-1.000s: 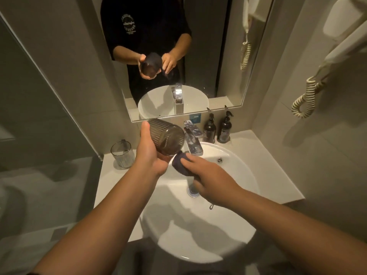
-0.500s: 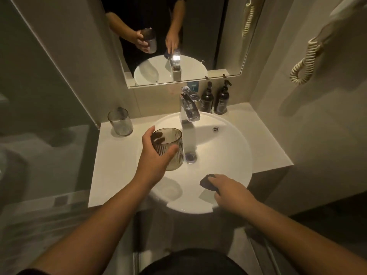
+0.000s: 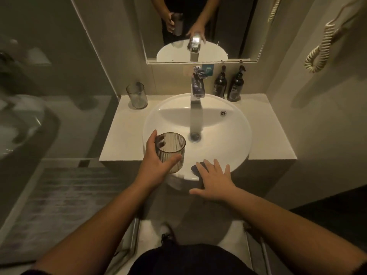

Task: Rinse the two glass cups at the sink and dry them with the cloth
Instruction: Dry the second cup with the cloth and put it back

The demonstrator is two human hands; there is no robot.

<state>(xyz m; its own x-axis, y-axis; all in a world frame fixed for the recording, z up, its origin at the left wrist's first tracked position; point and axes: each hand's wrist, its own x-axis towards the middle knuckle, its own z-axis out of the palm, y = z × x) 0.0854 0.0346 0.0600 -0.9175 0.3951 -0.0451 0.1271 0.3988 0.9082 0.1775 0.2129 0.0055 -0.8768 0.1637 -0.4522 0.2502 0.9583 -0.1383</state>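
Right hand [image 3: 215,182] nearest, fingers spread flat, palm down on dark cloth [image 3: 196,169] lying on the near rim of the round white sink [image 3: 234,139]. Left hand [image 3: 156,161] just left of it, fingers and thumb wrapped round a ribbed smoked glass cup [image 3: 171,151], upright, mouth up, held over the sink's near-left edge. Drain [image 3: 195,136] at sink centre, beyond the cup. Chrome tap [image 3: 197,87] at the sink's far rim. Second glass cup [image 3: 137,95] stands upright on the counter [image 3: 119,139], far left of the sink. Two dark pump bottles [image 3: 228,86] behind the sink, right of the tap. Mirror [image 3: 238,36] above.
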